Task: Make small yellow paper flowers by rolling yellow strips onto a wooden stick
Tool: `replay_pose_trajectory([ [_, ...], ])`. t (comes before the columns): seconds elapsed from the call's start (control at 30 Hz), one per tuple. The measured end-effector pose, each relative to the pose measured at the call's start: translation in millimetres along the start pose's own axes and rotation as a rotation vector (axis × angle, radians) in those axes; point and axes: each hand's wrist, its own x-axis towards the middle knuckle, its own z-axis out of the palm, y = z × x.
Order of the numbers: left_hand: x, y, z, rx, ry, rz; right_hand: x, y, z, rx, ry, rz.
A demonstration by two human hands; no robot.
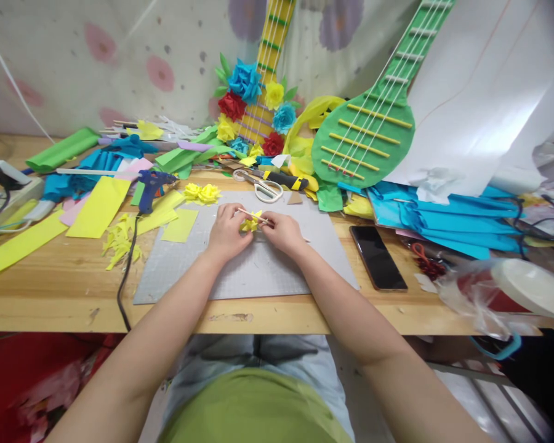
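Over the grey cutting mat (pixel 175 280), my left hand (pixel 227 235) is closed on the near side of a small yellow paper flower (pixel 248 223). My right hand (pixel 284 234) pinches a thin pale stick (pixel 252 214), which lies across the flower's top toward my left fingers. Fingers partly cover the flower's lower side. Finished yellow paper flowers (pixel 202 194) sit at the mat's far left edge, beside a yellow paper square (pixel 180 225). White-handled scissors (pixel 268 191) rest at the mat's far edge.
A blue glue gun (pixel 152 189) stands at left, its cord running over the table's front edge. Yellow paper strips (pixel 99 206) and shreds (pixel 121 242) lie nearby. At right are a phone (pixel 378 258), blue paper (pixel 443 215) and a lidded tub (pixel 512 286). A green paper instrument (pixel 364 144) leans behind.
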Motion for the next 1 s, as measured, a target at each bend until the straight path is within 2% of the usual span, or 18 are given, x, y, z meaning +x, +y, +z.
replay_pose_trajectory([
  [0.17, -0.2, -1.5, 2.5, 0.029, 0.035, -0.067, 0.2, -0.9, -0.1, 0.031, -0.022, 0.018],
  [0.37, 0.0, -6.8, 5.5, -0.032, 0.045, -0.026, 0.1, -2.7, -2.0, 0.046, -0.067, 0.021],
  [0.67, 1.4, -1.9, 1.3, -0.049, -0.003, 0.036, -0.7, -1.6, -0.9, -0.044, -0.036, 0.016],
  [0.83, 1.3, -2.4, 3.7, -0.046, -0.018, 0.04, -1.4, -1.2, -3.2, -0.029, -0.073, -0.044],
  [1.0, 0.9, -5.5, 7.6, -0.029, -0.063, 0.021, -1.7, -4.2, -7.0, -0.033, -0.088, -0.034],
])
